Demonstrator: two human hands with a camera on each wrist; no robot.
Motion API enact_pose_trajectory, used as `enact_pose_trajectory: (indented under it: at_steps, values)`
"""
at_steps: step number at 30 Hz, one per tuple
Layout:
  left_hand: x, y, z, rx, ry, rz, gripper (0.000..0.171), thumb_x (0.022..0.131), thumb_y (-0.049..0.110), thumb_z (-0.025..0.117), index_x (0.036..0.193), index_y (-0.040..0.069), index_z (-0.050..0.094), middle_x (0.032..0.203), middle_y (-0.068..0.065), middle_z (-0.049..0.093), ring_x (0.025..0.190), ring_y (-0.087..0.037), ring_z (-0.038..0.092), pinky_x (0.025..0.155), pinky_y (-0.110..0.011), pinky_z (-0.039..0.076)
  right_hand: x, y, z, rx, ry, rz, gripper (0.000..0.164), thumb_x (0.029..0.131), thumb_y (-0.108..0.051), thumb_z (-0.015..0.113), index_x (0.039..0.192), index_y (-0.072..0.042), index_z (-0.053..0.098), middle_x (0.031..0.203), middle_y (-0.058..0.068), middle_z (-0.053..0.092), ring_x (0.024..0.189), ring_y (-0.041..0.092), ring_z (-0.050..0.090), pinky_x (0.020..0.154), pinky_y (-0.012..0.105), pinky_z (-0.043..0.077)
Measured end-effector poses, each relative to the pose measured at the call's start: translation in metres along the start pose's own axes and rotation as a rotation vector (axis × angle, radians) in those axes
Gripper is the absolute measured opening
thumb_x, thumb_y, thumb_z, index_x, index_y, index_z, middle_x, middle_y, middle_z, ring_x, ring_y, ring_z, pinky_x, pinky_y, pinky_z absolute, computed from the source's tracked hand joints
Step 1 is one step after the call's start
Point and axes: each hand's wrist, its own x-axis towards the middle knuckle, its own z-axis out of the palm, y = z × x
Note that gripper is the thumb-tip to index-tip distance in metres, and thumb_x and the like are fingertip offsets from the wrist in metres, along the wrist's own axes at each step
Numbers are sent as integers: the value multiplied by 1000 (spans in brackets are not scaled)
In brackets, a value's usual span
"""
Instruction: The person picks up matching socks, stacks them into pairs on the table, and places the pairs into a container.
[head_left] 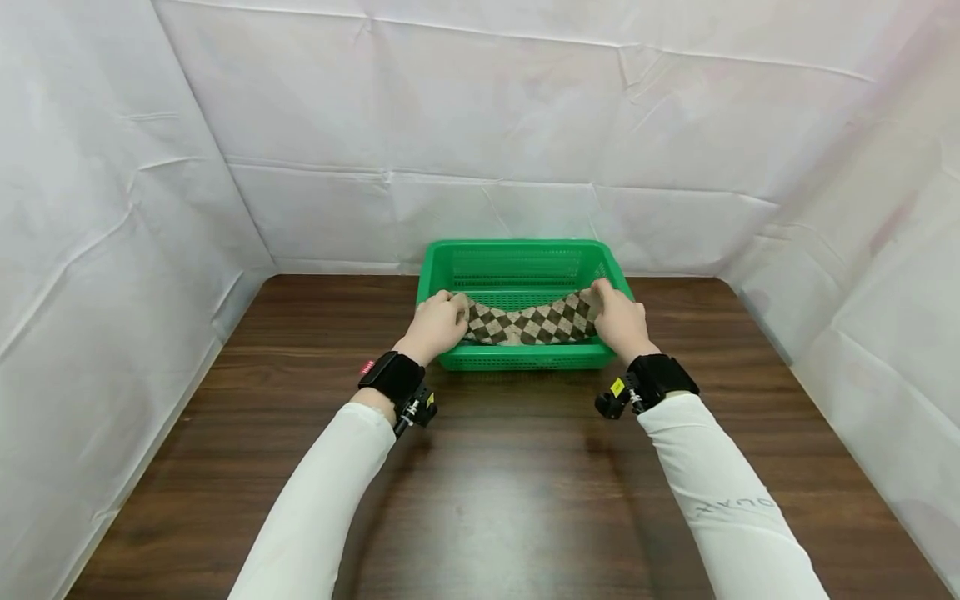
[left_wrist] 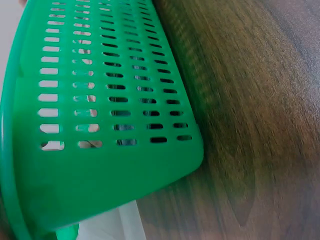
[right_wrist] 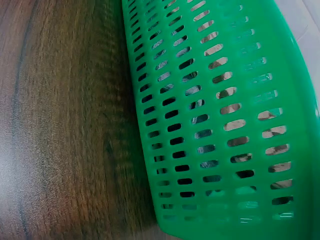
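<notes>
A brown and beige cloth with a diamond check (head_left: pixel 531 323) hangs between two hands inside a green plastic basket (head_left: pixel 525 352), near its front wall. My left hand (head_left: pixel 439 322) pinches the cloth's left end at the basket's front left. Its right end is in the fingers of my right hand (head_left: pixel 619 318), over the right side wall. The cloth sags a little in the middle. Both wrist views are filled by the slotted basket wall (left_wrist: pixel 100 172), with pale and dark patches showing through the slots (right_wrist: pixel 231 109); neither hand's grip shows there.
The basket stands at the back of a dark wood-grain table (head_left: pixel 495 475), close to the white sheet wall (head_left: pixel 487 108). More white sheeting hangs on the left (head_left: pixel 97 250) and right (head_left: pixel 885 250). Black wrist cameras (head_left: pixel 613 402) sit low over the table.
</notes>
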Motion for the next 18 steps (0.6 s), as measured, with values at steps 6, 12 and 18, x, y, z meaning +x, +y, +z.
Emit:
enact_pose_trajectory:
  at_steps: [6, 12, 18]
  values:
    - [0, 0, -2, 113, -94, -64, 27, 102, 28, 40, 104, 14, 63, 125, -13, 48, 109, -29, 34, 88, -43, 18, 2, -5, 4, -190, -130, -22, 30, 101, -14, 39, 121, -5, 60, 120, 20, 54, 110, 36, 46, 102, 52, 25]
    - [0, 4, -10, 200, -201, -119, 28, 102, 32, 39, 93, 16, 59, 119, -13, 44, 108, -28, 27, 88, -46, 14, 9, -9, 1, -287, -302, 27, 28, 100, -22, 44, 115, -9, 64, 119, 15, 56, 99, 32, 39, 90, 48, 19]
    - [0, 11, -14, 221, -260, -152, 31, 101, 35, 41, 92, 15, 63, 135, -16, 35, 122, -31, 24, 101, -50, 13, 14, -11, 2, -352, -399, 86, 38, 99, -30, 44, 127, -8, 58, 137, 20, 45, 108, 35, 35, 89, 48, 18]
